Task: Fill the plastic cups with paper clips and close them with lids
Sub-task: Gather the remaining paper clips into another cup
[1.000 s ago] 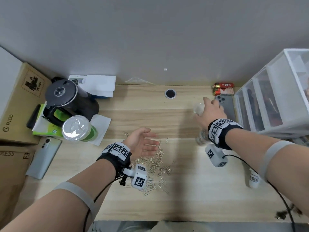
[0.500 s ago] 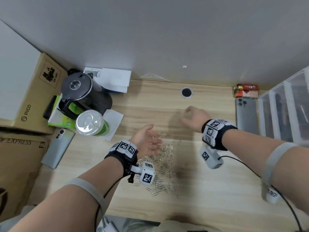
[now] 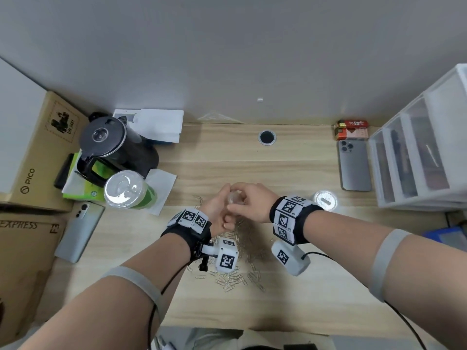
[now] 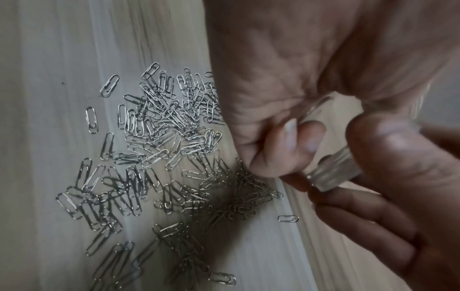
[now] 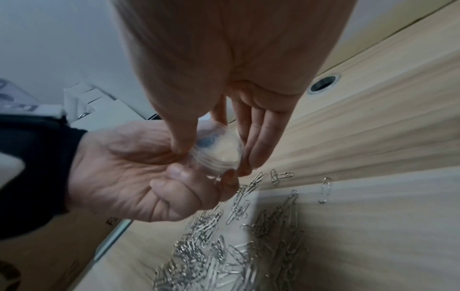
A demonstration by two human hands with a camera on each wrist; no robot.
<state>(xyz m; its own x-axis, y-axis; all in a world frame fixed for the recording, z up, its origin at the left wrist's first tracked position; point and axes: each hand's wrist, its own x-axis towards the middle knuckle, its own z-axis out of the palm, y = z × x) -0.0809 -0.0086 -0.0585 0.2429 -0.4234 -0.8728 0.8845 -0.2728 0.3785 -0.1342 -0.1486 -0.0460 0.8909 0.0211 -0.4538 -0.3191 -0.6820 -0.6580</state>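
Item: small clear round plastic cup (image 5: 216,151), held in the air above the wooden bench (image 3: 303,294), mid-scene, over the far edge of the clip pile. It looks empty, though the plastic is blurred

Grip, right hand (image 3: 249,203): thumb and fingers pinch the cup by its sides from above

Grip, left hand (image 3: 219,212): fingertips (image 5: 179,173) curl round the cup's lower edge from beneath, so both hands are clamped on the same cup

Change: a second ago the right hand was reaching to the far right by the dark phone (image 3: 355,165) and the left hand lay open over the clips; half a second ago the right hand was travelling inward; now the two meet at the centre. Judged meaning: a fresh cup has been fetched to the filling spot, either being handed across or about to have its lid worked off

Loose silver paper clips (image 4: 159,149): heaped on the bench just beneath and nearer than the hands, none yet in this cup

Second clear lidded cup (image 3: 326,200): standing on the bench right of the right wrist, apart from it, something small and dark inside
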